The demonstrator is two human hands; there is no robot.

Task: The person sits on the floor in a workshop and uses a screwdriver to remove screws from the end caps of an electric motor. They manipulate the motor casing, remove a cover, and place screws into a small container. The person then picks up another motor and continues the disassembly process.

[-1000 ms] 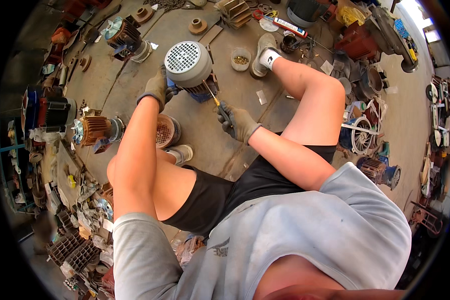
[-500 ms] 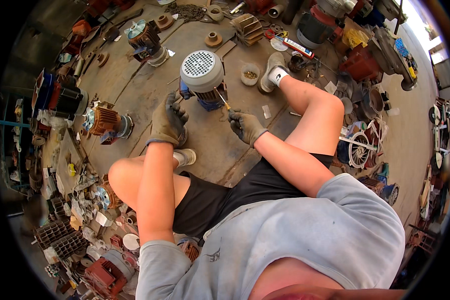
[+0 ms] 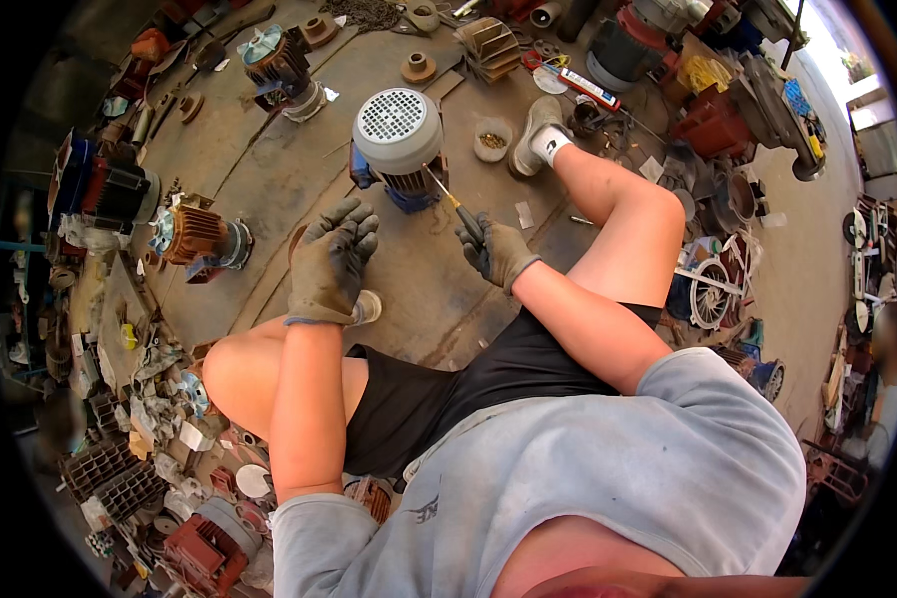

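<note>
On the concrete floor (image 3: 259, 184), in front of the seated person, an electric motor (image 3: 399, 120) is stood upright, its grey grilled fan cover (image 3: 397, 135) turned upward above a blue base. By the right hand (image 3: 496, 251), gloved, a screwdriver (image 3: 453, 202) is gripped around its handle; its tip is brought to the lower rim of the cover, though whether contact is made cannot be told. The gloved left hand (image 3: 335, 257) is held released near the motor, palm up, fingers loosely curled. Just right of the motor, a cup (image 3: 490, 156) of small brass-coloured parts is placed beside a shoe (image 3: 540, 135). Beyond the motor, a flanged hub (image 3: 419, 68) and a finned rotor (image 3: 488, 50) are laid.
</note>
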